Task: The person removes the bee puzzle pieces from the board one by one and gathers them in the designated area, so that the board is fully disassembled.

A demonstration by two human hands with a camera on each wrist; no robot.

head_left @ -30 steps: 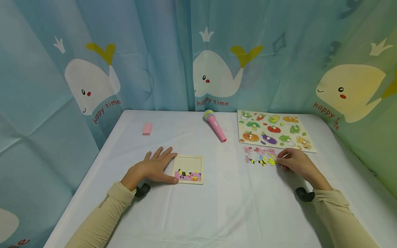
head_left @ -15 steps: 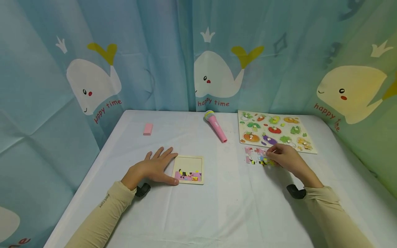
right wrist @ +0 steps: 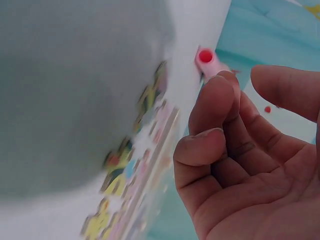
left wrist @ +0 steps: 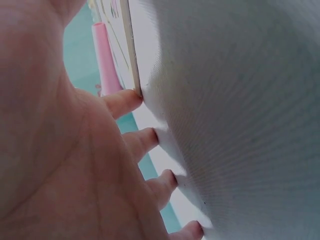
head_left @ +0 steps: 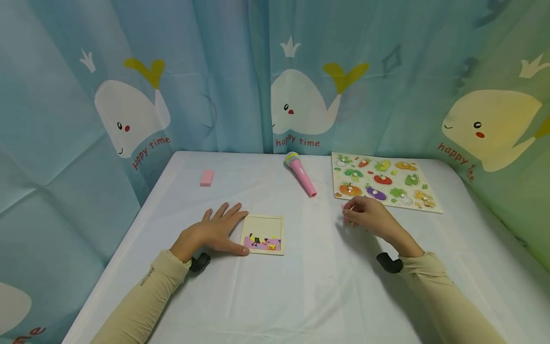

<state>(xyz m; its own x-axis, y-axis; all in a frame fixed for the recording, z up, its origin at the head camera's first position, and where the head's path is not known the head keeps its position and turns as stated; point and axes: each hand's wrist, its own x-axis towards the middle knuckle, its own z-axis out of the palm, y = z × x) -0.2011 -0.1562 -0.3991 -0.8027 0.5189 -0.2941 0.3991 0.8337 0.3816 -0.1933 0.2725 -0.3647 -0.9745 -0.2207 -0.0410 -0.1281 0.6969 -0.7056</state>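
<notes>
Fingers spread, my left hand (head_left: 212,232) rests on the table in the head view. Its index fingertip and thumb touch the left side of a small square wooden jigsaw tray (head_left: 263,226), whose bottom strip holds pink, yellow and black picture pieces. The left wrist view has the index fingertip (left wrist: 131,100) against the tray's edge. My right hand (head_left: 371,217) hovers over loose jigsaw pieces (right wrist: 117,182), mostly hiding them from the head camera. In the right wrist view its fingers are loosely bent, the thumb stands apart, and nothing shows between them.
A pink toy microphone (head_left: 302,179) lies at the back middle. Right of it is a vegetable peg-puzzle board (head_left: 338,179), just behind the loose pieces. A pink block (head_left: 207,178) sits at the back left. Printed curtains (head_left: 232,86) hang around the white table.
My right hand has moved left across the loose pieces, from their right end to their left end, covering them. My left hand and the tray stay put.
</notes>
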